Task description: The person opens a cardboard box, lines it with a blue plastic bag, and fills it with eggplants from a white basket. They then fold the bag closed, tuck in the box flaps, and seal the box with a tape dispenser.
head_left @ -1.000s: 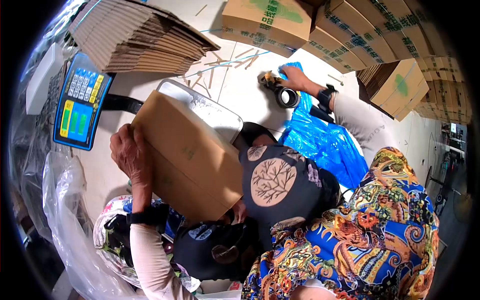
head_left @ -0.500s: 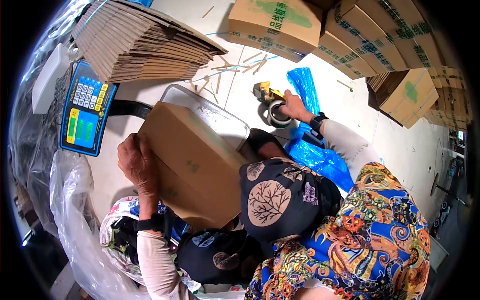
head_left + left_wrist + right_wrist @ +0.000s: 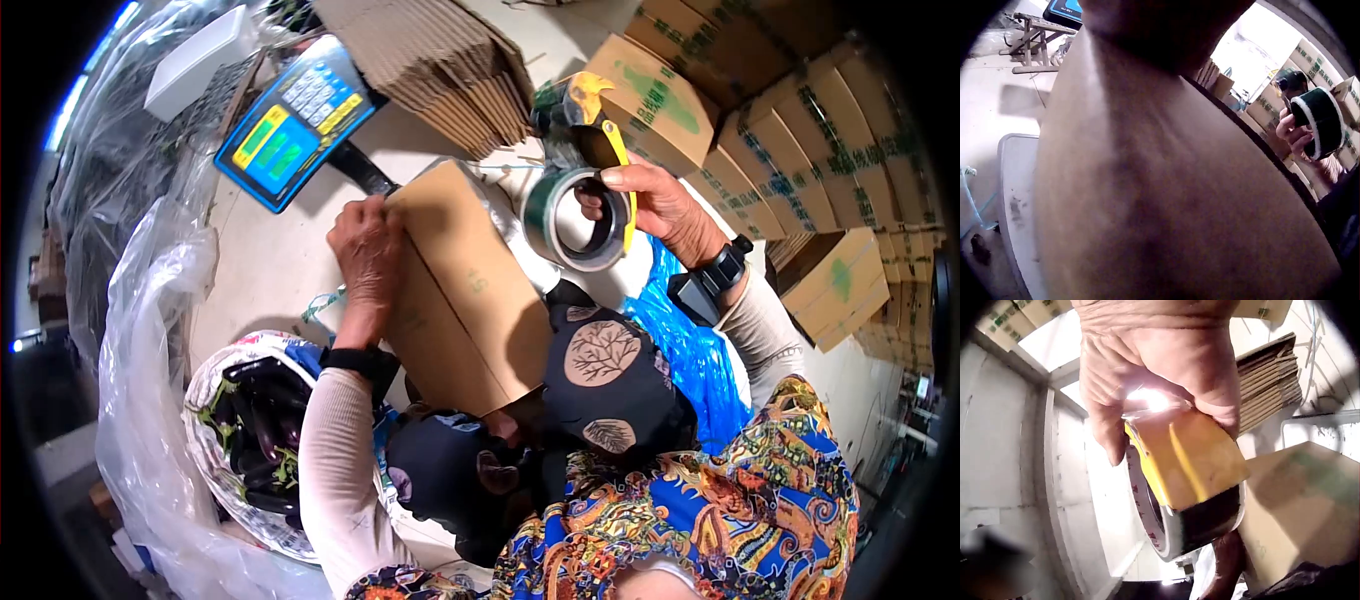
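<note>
Right wrist view: gripping yellow tape dispenser (image 3: pixel 1200 465) with right hand (image 3: pixel 1159 356). Head view: touching carton (image 3: pixel 470 290) with left hand (image 3: pixel 370 248), can't tell how curled. Noting eggplants (image 3: pixel 268 430) beside left forearm (image 3: pixel 338 460), scale (image 3: pixel 272 152) past left hand, boxes (image 3: pixel 810 140), one partly dispenser-hidden, beyond right.

Matt, smooth cardboard is seen in the carton (image 3: pixel 465 295) at centre, rough corrugated edges in the stacked sheets (image 3: pixel 440 70) at upper centre. Crinkled, glossy plastic is shown by the blue film (image 3: pixel 700 375) right of centre; a shiny finish is borne by the tape roll (image 3: pixel 543 222).
</note>
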Available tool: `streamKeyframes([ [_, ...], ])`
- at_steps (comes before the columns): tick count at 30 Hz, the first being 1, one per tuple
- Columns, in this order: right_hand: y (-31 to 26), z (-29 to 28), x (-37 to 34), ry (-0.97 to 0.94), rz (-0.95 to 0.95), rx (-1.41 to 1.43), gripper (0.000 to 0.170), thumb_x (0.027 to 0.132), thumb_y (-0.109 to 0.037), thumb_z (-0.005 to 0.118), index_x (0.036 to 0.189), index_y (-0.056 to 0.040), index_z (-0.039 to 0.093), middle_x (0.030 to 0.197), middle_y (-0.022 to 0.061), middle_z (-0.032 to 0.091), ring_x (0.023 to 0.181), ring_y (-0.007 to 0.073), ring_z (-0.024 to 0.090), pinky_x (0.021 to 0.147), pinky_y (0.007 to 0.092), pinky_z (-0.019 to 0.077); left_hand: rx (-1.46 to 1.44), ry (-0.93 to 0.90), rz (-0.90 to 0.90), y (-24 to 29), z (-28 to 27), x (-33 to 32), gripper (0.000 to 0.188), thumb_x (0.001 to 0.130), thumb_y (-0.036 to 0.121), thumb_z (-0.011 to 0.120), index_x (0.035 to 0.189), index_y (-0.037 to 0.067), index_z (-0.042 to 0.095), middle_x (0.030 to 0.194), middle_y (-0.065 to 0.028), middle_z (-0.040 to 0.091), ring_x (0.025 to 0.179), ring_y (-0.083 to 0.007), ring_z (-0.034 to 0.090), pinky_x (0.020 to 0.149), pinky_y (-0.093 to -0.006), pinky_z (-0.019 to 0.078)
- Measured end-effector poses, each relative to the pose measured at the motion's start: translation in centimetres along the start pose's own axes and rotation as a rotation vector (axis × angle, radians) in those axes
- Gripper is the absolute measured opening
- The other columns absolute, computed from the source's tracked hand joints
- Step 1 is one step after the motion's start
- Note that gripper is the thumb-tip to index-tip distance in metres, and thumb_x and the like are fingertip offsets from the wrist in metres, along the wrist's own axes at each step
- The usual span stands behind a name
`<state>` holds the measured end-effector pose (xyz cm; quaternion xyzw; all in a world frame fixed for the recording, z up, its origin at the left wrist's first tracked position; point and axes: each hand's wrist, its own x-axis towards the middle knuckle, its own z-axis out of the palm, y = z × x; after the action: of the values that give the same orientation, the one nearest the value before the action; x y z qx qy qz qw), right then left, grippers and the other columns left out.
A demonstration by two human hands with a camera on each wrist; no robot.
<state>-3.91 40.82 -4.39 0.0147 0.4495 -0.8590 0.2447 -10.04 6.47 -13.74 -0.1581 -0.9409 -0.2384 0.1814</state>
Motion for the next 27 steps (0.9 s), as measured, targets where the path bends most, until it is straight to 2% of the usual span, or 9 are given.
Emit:
streamKeyframes([
  [7,-1.9,8.7,0.9,-0.103,-0.066,-0.327,0.059,0.078,-0.02,0.074,0.126,0.0025,0.047,0.092,0.0047,0.062,0.077,0.0081,0.058,0.069,0.0211,0.0494,0.069,0.009,-0.008,0.7,0.8,0.1,0.02,0.087,0.029,0.064,0.095,0.01,0.062,0.09,-0.009,0.058,0.091,-0.0297,0.057,0.08,-0.0433,0.0419],
  [11,-1.6,12.1,2.1,-0.025,-0.082,-0.865,0.07,0.074,-0.023,0.081,0.13,-0.0002,0.046,0.116,0.0058,0.058,0.11,0.0143,0.052,0.098,0.0308,0.0429,0.048,0.022,-0.006,0.8,0.4,0.0,0.021,0.083,0.028,0.07,0.092,0.01,0.062,0.088,-0.0084,0.057,0.09,-0.0282,0.056,0.079,-0.0424,0.0409],
  [14,0.1,11.8,3.3,-0.192,-0.253,-1.237,0.066,0.074,-0.026,0.081,0.126,-0.0038,0.047,0.107,0.0079,0.059,0.102,0.0169,0.057,0.089,0.0322,0.0468,-0.007,0.047,-0.002,0.8,0.6,-0.1,0.022,0.085,0.03,0.067,0.09,0.01,0.061,0.089,-0.0084,0.056,0.089,-0.0275,0.056,0.08,-0.0415,0.0395],
  [15,0.2,12.4,3.3,-0.187,-0.06,-1.238,0.085,0.069,-0.028,0.083,0.138,-0.0021,0.041,0.12,0.0111,0.057,0.112,0.0212,0.056,0.099,0.035,0.0425,0.002,0.048,-0.001,0.8,0.7,-0.1,0.022,0.085,0.031,0.066,0.089,0.01,0.061,0.089,-0.0085,0.056,0.089,-0.0274,0.055,0.079,-0.0413,0.0393],
  [18,3.4,11.6,5.5,-0.35,-0.096,-1.366,0.071,0.071,-0.026,0.081,0.125,-0.0015,0.044,0.103,0.0163,0.061,0.094,0.0273,0.063,0.081,0.037,0.0498,0.022,0.029,0.021,0.4,0.7,-0.1,0.023,0.084,0.032,0.065,0.089,0.01,0.061,0.088,-0.0086,0.056,0.089,-0.027,0.055,0.078,-0.041,0.0389],
  [20,5.0,11.9,6.9,-0.46,-0.354,-1.481,0.061,0.072,-0.027,0.08,0.116,-0.0025,0.045,0.085,0.0177,0.061,0.078,0.0403,0.06,0.067,0.0412,0.0496,-0.054,0.077,0.015,0.3,1.0,0.0,0.023,0.083,0.031,0.066,0.087,0.009,0.061,0.088,-0.0085,0.056,0.089,-0.0264,0.055,0.078,-0.0407,0.0388],
  [24,4.3,12.8,6.8,-0.495,-0.298,-1.509,0.051,0.076,-0.028,0.077,0.109,-0.0052,0.045,0.093,0.0201,0.06,0.088,0.041,0.06,0.073,0.0443,0.0491,-0.45,0.257,-0.115,-0.4,0.0,-0.2,0.024,0.087,0.024,0.064,0.101,0.004,0.065,0.101,-0.0143,0.061,0.095,-0.0314,0.059,0.082,-0.0412,0.0465],
  [26,4.4,12.9,6.5,-0.45,-0.292,-1.536,0.052,0.076,-0.027,0.077,0.11,-0.004,0.045,0.093,0.0199,0.06,0.089,0.0409,0.06,0.073,0.0444,0.0492,-0.273,0.381,-0.046,-1.3,-2.2,-1.1,0.027,0.09,0.023,0.062,0.108,0.002,0.063,0.098,-0.0129,0.063,0.09,-0.0281,0.061,0.081,-0.0364,0.0491],
  [27,4.4,12.9,6.5,-0.443,-0.272,-1.531,0.053,0.076,-0.027,0.077,0.11,-0.0039,0.044,0.093,0.0198,0.06,0.089,0.0411,0.06,0.073,0.0446,0.0493,-0.766,0.318,-0.272,-1.3,-3.7,-2.2,0.033,0.092,0.03,0.06,0.11,0.002,0.063,0.098,-0.0095,0.062,0.088,-0.0234,0.06,0.08,-0.0351,0.0486],
])
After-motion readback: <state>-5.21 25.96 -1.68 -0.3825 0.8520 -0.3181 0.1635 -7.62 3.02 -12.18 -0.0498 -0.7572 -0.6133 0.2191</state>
